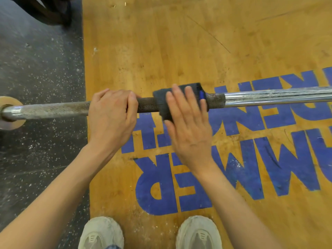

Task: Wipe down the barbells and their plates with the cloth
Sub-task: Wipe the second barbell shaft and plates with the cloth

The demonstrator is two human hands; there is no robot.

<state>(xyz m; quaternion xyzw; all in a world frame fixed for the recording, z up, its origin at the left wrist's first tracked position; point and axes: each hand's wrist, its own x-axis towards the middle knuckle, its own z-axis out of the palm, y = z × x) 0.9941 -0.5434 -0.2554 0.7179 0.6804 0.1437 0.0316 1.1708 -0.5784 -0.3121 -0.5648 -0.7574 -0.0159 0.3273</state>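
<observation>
A steel barbell (269,97) runs left to right across the view, with rough knurled stretches and a shiny smooth part at the right. My left hand (112,114) grips the knurled shaft from above, fingers curled over it. Just to its right a dark grey cloth (161,103) with a blue edge is draped over the bar. My right hand (188,123) lies flat on the cloth, fingers straight and spread, pressing it against the bar. At the far left the bar ends in a pale collar or small plate (10,114), partly cut off by the frame.
A wooden lifting platform (179,42) with large blue lettering lies under the bar. Black speckled rubber flooring (41,69) borders it on the left. A dark object (53,9) sits at the top left. My two pale shoes (102,232) stand at the bottom.
</observation>
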